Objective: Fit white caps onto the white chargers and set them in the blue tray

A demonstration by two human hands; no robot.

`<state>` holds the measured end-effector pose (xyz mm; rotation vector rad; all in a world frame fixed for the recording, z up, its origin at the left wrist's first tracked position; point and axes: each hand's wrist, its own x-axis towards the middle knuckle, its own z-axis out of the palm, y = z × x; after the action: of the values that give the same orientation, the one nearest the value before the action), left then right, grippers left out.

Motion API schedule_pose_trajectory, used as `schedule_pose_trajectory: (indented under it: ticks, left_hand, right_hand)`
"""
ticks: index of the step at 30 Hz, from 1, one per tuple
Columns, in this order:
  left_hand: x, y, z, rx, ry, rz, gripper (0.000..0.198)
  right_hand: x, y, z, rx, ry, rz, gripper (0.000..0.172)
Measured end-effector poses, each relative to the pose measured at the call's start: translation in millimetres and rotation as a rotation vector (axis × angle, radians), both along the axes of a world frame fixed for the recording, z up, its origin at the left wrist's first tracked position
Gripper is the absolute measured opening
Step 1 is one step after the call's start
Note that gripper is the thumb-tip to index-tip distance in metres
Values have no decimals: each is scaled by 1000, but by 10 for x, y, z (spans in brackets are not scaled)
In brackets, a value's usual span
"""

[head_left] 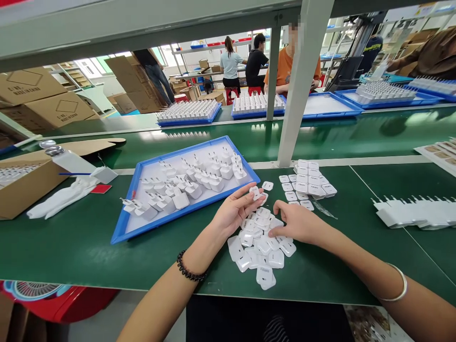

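Observation:
My left hand [233, 211] is closed on a small white square cover [255, 192], held at its fingertips above the bench. Another cover shows beside the same fingers. Under and in front of both hands lies a loose pile of white covers [262, 244] with rounded corners, some with small printed marks. My right hand [299, 224] rests at the pile's right side, thumb and bent index finger apart, with nothing visible between them; its other fingers are partly hidden. A single cover [268, 185] lies just beyond my left fingertips.
Left of the pile, a blue-rimmed tray [123, 228] holds several white plug adapters. Stacked covers [313, 179] stand behind my right hand. More plugs [416, 212] line the right side. A white glove [64, 197] and carton [32, 194] lie left. A metal post [295, 95] rises ahead; co-workers sit beyond.

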<state>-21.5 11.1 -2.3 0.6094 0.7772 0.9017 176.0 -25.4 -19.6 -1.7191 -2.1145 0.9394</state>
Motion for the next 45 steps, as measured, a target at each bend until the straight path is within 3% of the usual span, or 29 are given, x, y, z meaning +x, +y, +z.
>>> schedule_pose_trajectory:
  ticks: [8,12,19,23,26,30,35,40,45]
  left_hand:
    - [21,-16,0,-8,28,-68,38]
    - [23,-10,-2,-13,67,-77,38]
    - [60,-32,-59,9,91,-71,32]
    - [100,-81,-87,23,55,-75,31]
    - [124,-125,-90,90,58,-80,34]
    - [163,-169,-83,152,73,-79,37]
    - [211,-180,-104,3,34,2,34]
    - [203,-169,-109,-84,34,-3,34]
    - [181,-176,-59,-119,21,0,36]
  right_hand:
    - [-14,-18,12,-24,-28,27,17]
    - [73,-6,80,-5,66,-19,19]
    - [118,53,218,-202,759,-302,10]
    - [-14,39,136,-420,1150,-387,8]
    - [-91,35,30,-579,1321,-509,6]
    - [-126,39,-49,-629,1329,-482,9]
    - [-149,32,-101,-613,1302,-452,11]
    - [-151,23,-116,-559,1253,-428,10]
    - [-106,37,-50,-481,1077,-352,22]
